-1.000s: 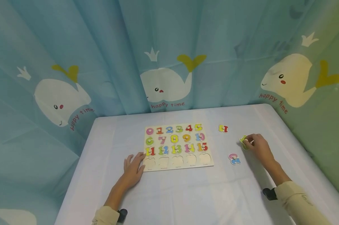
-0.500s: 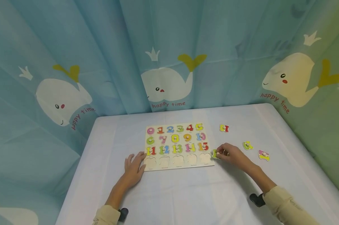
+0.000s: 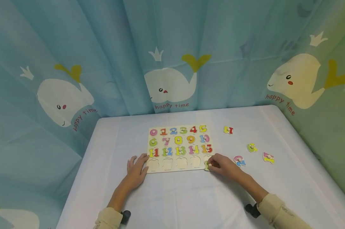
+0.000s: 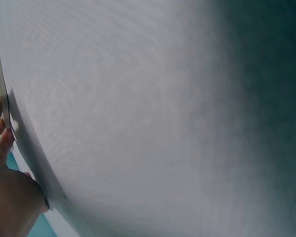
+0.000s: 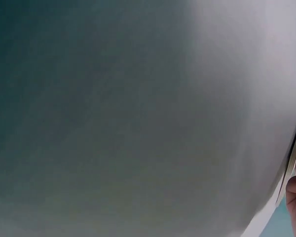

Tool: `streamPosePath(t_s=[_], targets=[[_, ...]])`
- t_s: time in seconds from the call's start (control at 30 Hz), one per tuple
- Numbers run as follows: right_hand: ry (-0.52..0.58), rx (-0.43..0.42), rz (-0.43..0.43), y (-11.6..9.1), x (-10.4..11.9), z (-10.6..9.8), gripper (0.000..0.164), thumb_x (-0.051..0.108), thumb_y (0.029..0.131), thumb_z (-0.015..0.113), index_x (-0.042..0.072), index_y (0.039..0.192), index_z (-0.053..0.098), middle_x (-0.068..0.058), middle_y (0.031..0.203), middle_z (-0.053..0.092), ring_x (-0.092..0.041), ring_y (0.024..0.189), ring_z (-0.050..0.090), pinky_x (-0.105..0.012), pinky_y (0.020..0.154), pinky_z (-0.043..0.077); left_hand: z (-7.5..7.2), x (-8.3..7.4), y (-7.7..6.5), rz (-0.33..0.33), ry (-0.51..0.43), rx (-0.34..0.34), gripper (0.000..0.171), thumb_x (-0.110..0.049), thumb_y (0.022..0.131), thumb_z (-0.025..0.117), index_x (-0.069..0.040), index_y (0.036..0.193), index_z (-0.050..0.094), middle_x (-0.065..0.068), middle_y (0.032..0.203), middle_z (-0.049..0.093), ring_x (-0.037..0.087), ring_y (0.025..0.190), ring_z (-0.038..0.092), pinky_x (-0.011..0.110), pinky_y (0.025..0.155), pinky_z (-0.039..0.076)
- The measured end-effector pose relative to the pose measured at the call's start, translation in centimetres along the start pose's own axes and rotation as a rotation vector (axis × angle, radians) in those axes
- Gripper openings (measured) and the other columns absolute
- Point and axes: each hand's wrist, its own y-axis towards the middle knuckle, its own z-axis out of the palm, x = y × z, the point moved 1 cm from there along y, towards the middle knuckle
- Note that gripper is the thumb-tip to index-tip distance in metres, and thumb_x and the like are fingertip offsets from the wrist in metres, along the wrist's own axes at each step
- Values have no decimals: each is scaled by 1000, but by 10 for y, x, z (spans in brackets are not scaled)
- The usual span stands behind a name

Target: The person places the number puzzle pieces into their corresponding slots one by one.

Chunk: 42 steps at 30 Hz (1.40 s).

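A wooden number puzzle board (image 3: 175, 170) lies on the white table, with knobbed number pieces filling its upper three rows. Its bottom row consists of shallow cut-outs. My left hand (image 3: 136, 171) rests at the board's left edge, fingers spread and touching the rim. In the left wrist view the fingertips (image 4: 5, 140) show at the board's edge. With thumb and fingers, my right hand (image 3: 224, 166) pinches a green number piece (image 3: 206, 165) over the bottom-right cut-out. The hand covers most of that piece. Only the fingertips show at the right wrist view's edge, beside the board.
Right of the board lie several loose pieces: a yellow-and-red one (image 3: 228, 130) at the back, a yellow-green one (image 3: 252, 148), a pink-and-yellow one (image 3: 268, 157) and a pink-and-blue one (image 3: 239, 161) close by the right forearm. A whale-patterned curtain (image 3: 112, 86) hangs behind the table (image 3: 172, 200).
My right hand has carried the green piece from among the loose pieces leftward onto the board's bottom-right corner. The pink-and-blue piece, hidden half a second ago, shows again. My left hand stays put.
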Motion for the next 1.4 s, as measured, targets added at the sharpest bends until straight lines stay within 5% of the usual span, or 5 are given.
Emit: streamPosePath(t_s=[0.4, 0.73, 1.13, 1.4], targets=[[-109, 50, -119, 19, 17, 15, 13, 13, 82, 72, 12, 91, 63, 11, 78, 49, -5, 70, 45, -22, 62, 44, -1, 0, -1, 12, 1, 6, 45, -10, 94, 52, -3, 138, 44, 14, 145, 37, 45, 133, 15, 65, 103, -1], [-167, 71, -170, 47, 52, 28, 10, 13, 82, 71, 13, 89, 64, 11, 78, 49, -4, 68, 44, -20, 60, 44, -3, -2, 4, -11, 11, 83, 49, -12, 94, 51, -4, 141, 39, 11, 148, 32, 42, 136, 10, 63, 105, -2], [-168, 149, -163, 80, 96, 66, 10, 13, 83, 71, 12, 90, 65, 8, 82, 55, -6, 73, 51, -21, 67, 47, -1, 2, 2, -11, -5, 53, 48, -11, 93, 52, -3, 139, 41, 12, 147, 33, 43, 135, 12, 63, 104, -2], [-147, 119, -216, 93, 114, 82, 8, 9, 83, 70, 10, 89, 65, 5, 81, 57, -8, 74, 52, -21, 68, 47, 0, 3, 1, 33, 14, 16, 47, -9, 92, 52, -1, 137, 43, 13, 145, 36, 44, 133, 15, 66, 103, -1]])
